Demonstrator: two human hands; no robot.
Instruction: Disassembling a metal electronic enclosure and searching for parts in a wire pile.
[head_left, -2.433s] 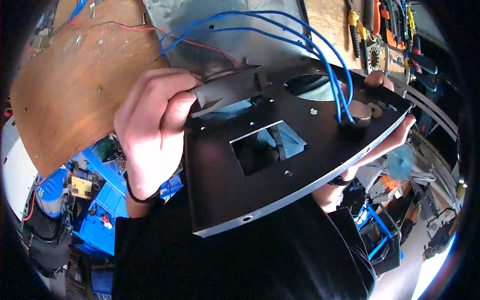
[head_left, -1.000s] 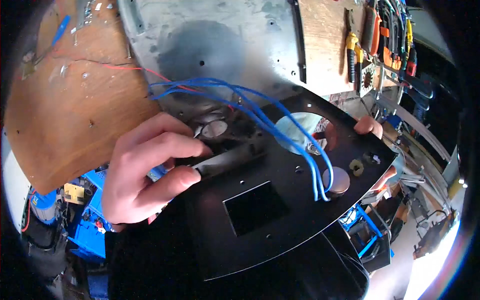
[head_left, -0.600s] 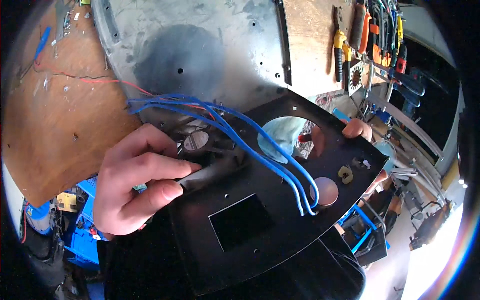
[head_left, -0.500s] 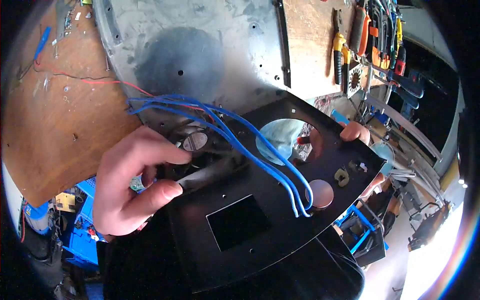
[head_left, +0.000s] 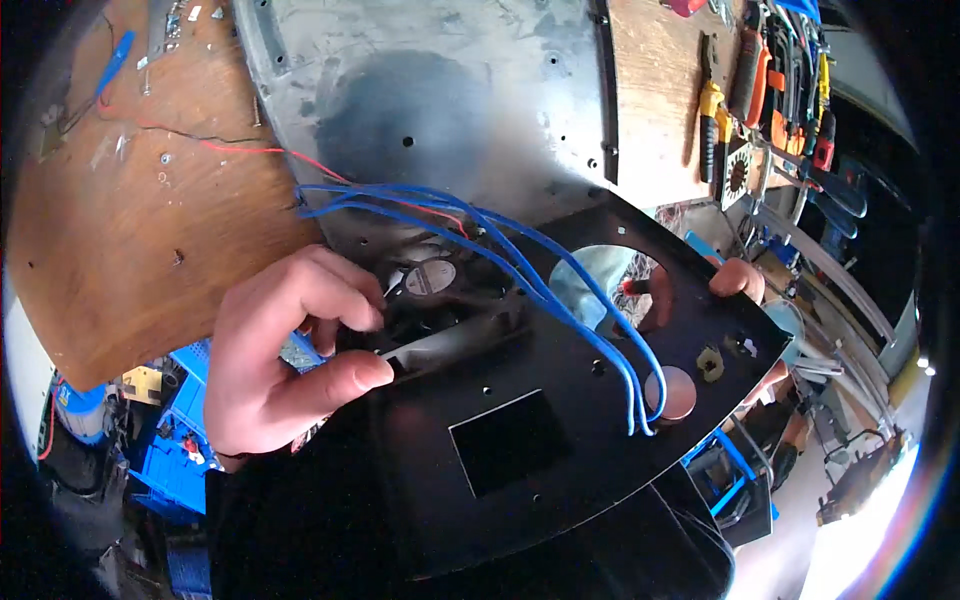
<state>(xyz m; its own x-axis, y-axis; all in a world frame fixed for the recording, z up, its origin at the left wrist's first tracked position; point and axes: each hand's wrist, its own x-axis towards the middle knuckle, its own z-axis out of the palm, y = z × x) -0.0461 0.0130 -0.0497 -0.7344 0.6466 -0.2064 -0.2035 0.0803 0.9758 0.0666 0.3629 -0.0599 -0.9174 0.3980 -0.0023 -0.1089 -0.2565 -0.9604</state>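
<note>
A black metal panel [head_left: 520, 525] with round and rectangular cut-outs is tilted in front of me. My right hand [head_left: 738, 280] grips its right edge; part of that hand shows through the large round hole, and the panel hides the rest. At the panel's upper left is a dark cooling fan [head_left: 432, 277] with a round pale label. Beside the fan, my left hand [head_left: 285, 350] has curved fingers, with thumb and forefinger apart; I see nothing held between them. Blue wires [head_left: 540, 285] loop across the panel, and a red wire [head_left: 290, 153] runs off to the left.
Behind the panel, a large grey metal sheet [head_left: 480, 90] lies on the wooden bench [head_left: 110, 280]. Loose screws and a blue-handled tool [head_left: 117, 62] are at the left. Yellow-black pliers [head_left: 710, 110] and other hand tools line the right. Blue bins [head_left: 172, 470] stand below the bench.
The whole view has shifted, so the bench, panel and hands sit further right. Both hands keep nearly the same places relative to the panel, the left thumb and forefinger still apart.
</note>
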